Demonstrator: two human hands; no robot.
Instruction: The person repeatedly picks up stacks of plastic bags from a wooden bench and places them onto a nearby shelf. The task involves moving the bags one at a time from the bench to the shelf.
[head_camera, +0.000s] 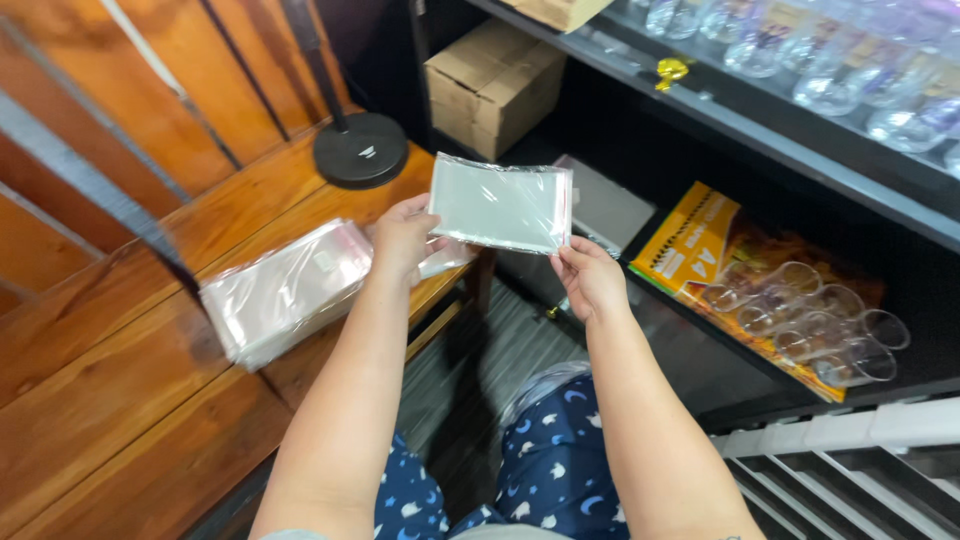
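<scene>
Both hands hold a small clear plastic bag (502, 204) up in front of me. My left hand (402, 238) pinches its left edge and my right hand (588, 278) pinches its lower right corner. A stack of the same clear plastic bags (290, 290) lies on the wooden table (130, 400) just left of my left hand. My forearms reach up from the bottom of the view, above my blue patterned trousers (545, 470).
A black round lamp base (360, 150) stands on the table's far end. A cardboard box (492, 85) sits behind it. Dark shelves on the right hold several clear plastic cups (810, 320), an orange paper pack (700, 250) and a grey flat item (608, 208).
</scene>
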